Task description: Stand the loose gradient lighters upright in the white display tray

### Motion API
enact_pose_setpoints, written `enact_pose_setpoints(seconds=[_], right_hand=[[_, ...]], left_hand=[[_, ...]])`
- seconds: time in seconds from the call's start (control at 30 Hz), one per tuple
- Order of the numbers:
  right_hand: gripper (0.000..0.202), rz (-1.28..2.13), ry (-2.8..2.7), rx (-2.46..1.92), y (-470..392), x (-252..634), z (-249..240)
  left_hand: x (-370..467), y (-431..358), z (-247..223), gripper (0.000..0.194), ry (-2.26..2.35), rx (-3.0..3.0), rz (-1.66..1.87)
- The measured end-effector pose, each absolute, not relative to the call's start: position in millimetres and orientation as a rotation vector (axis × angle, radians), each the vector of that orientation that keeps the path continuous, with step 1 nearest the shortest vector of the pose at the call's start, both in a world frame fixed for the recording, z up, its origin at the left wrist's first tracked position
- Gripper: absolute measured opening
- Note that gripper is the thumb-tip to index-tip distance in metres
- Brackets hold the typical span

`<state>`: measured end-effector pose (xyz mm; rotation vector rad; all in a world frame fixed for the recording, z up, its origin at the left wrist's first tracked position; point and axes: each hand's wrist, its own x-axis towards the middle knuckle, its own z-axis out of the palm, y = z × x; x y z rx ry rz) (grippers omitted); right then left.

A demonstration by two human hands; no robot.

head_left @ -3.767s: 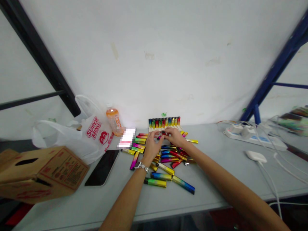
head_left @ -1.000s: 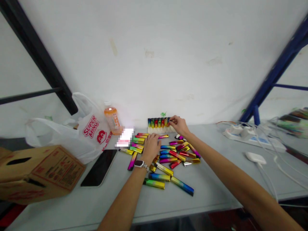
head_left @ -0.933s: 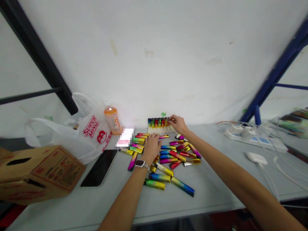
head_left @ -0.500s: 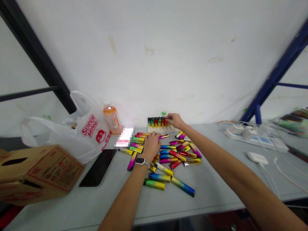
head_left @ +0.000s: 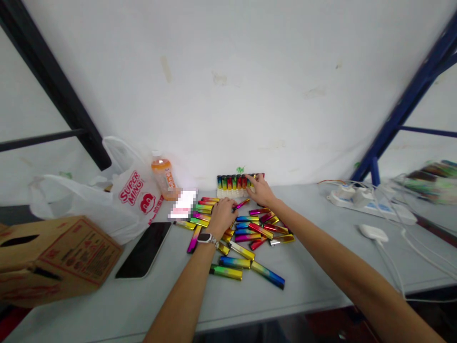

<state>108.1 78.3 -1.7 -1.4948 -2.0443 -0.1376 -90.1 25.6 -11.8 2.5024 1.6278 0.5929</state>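
Several shiny lighters stand upright side by side in a pale tray (head_left: 232, 193) against the wall. My right hand (head_left: 262, 190) is at the right part of this row, its fingers apart and touching the tops of the lighters. Many loose lighters lie on the table, among them a blue and yellow one (head_left: 268, 275) near the front. My left hand (head_left: 223, 214), with a watch on the wrist, rests over the loose pile. A pink lighter (head_left: 242, 204) is at its fingertips; whether the fingers grip it is unclear.
On the left are a cardboard box (head_left: 60, 257), a white plastic bag (head_left: 117, 205), a dark phone (head_left: 144, 250), an orange drink bottle (head_left: 165, 178) and a blurred-out bright item (head_left: 183, 204). A power strip (head_left: 371, 205) with cables and a white adapter (head_left: 373, 233) lie right.
My right hand has moved slightly right along the row and its fingers have spread. More lighters show upright at the row's right end. My left hand has barely moved; the view shifted slightly.
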Motion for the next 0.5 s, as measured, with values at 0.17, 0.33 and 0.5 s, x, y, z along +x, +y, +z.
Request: enact_pose_setpoints(seconds=[0.17, 0.33, 0.5], right_hand=[[0.036, 0.012, -1.785, -1.294, 45, 103, -11], [0.027, 0.132, -1.600, -1.232, 17, 100, -8], [0.024, 0.245, -1.494, -1.193, 1, 95, -3]], left_hand=[[-93, 27, -13, 0.016, 1.485, 2.479, 0.734], [-95, 27, -16, 0.015, 1.250, 2.295, 1.146], [-80, 8, -10, 0.022, 0.950, 1.771, 1.441]])
